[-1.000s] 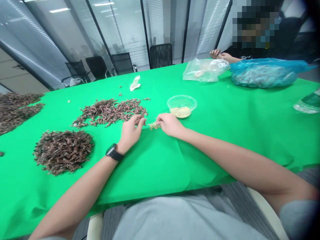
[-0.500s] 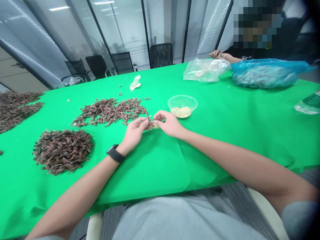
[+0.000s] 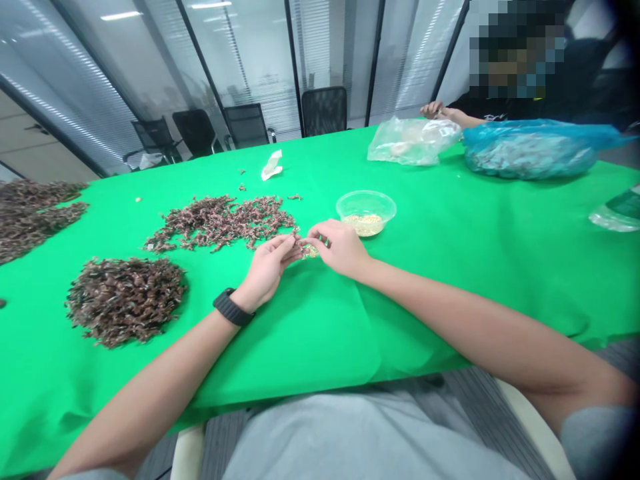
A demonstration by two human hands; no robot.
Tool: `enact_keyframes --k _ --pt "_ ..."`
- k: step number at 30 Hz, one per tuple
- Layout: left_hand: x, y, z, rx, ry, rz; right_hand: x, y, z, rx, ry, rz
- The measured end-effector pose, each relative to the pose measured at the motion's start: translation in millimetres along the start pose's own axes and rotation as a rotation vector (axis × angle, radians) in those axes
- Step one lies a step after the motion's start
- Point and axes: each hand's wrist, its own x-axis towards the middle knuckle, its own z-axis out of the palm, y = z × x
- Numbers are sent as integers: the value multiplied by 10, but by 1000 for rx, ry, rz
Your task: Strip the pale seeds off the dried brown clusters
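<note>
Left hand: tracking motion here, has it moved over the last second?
Yes. The left hand has slid slightly right, toward the clear bowl, so its fingertips now nearly meet the right hand above the pale seeds.

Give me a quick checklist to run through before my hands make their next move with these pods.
1. Left hand and right hand meet at the fingertips above the green cloth: ok.
2. Anything pinched between them: cannot tell, too small.
3. Small pale heap lies right by the fingertips: ok.
4. Clear bowl stands upright just beyond the right hand: ok.
5. Spread of brown pods lies beside the left hand: ok.
6. Another person's hands are far off, by the clear bag: ok.
</note>
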Motion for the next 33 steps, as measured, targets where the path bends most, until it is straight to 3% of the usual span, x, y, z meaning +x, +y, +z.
enact_keyframes --k 5,11,16,21,26,28,33 --pt "7 11 9 -75 47 -32 -25 -29 -14 -112 -38 -130" --pt "10 13 -20 -74 36 -41 -26 -19 -16 -116 -58 -143" --pt "-6 26 2 8 -12 19 4 -62 -10 -8 0 -19" --pt "11 -21 38 182 3 211 -1 -186 30 286 16 210" --pt "6 -82 26 307 27 343 -62 -268 103 559 -70 350" --pt "-10 -98 13 378 23 329 -86 -296 115 594 -104 375" --pt "-24 -104 7 502 34 343 -105 -371 77 434 -50 276"
